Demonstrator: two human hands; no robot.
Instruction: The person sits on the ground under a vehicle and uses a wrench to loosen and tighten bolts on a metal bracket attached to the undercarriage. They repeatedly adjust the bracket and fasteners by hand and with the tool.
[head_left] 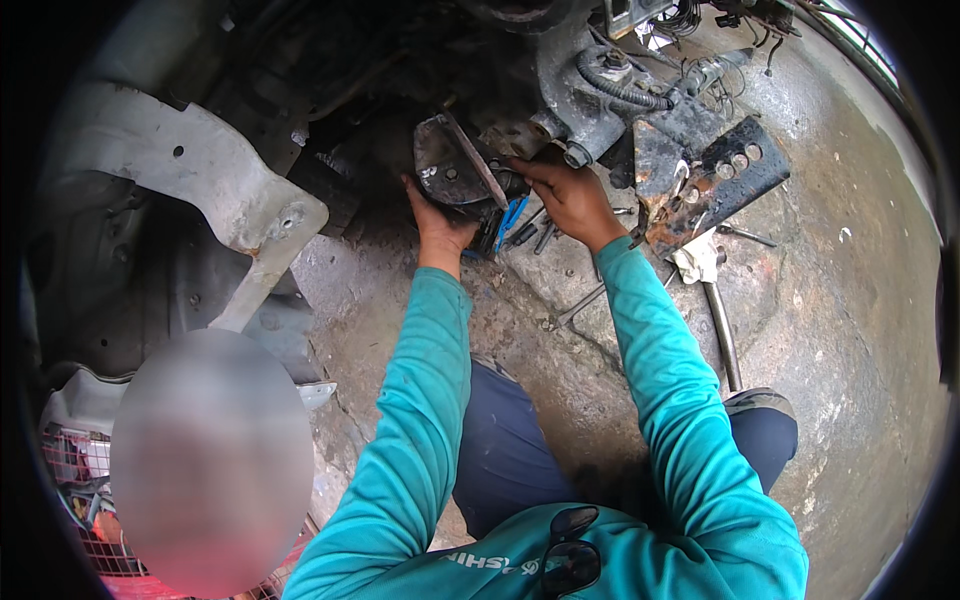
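A dark, worn metal bracket (pixel 447 168) with a raised flange and a bolt sits in front of me, under the vehicle's body. My left hand (pixel 443 228) grips its lower left side, thumb up along the edge. From the right, my right hand (pixel 577 203) closes on the bracket's right side, its index finger stretched toward a dark round part there; the other fingertips are partly hidden. Just below the bracket, between my hands, shows a blue object (pixel 511 222) whose kind I cannot make out. A large bolt head (pixel 577 155) sticks out of a grey metal arm above my right hand.
Right of my hand stands a rusty plate with holes (pixel 738 172). A metal tube (pixel 722 335) and wrenches (pixel 578 307) lie on the wet concrete. A corrugated hose (pixel 630 95) runs above. At left juts a pale body panel (pixel 215 165); below is a red wire basket (pixel 75 452), near a blurred area.
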